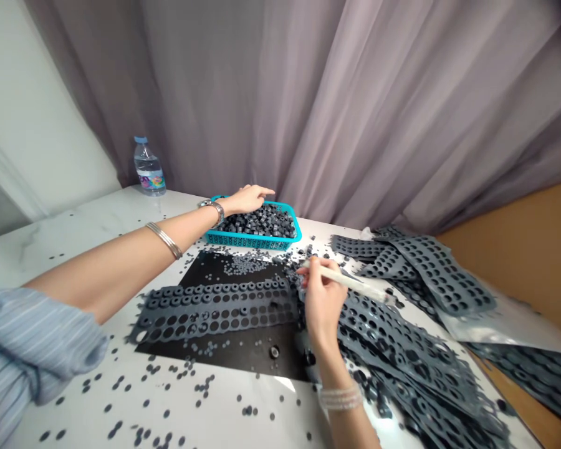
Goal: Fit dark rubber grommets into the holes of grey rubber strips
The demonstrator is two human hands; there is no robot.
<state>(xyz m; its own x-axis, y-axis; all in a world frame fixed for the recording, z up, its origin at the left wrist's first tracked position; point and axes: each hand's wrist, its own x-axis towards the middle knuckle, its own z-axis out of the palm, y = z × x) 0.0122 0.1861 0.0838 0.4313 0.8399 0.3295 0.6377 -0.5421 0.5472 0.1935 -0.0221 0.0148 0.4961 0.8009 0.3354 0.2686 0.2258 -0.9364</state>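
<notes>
My left hand reaches over the teal basket full of small dark rubber rings, its fingers stretched out flat above the pile and holding nothing that shows. My right hand is closed around a pale stick-like tool, its tip near loose rings at the top of a black mat. A grey rubber sheet with rows of punched holes and rings lies across the mat, just left of my right hand.
A heap of punched grey rubber sheets covers the table's right side. Small dark discs are scattered over the white table. A water bottle stands at the back left by the curtain. A clear plastic bag lies at right.
</notes>
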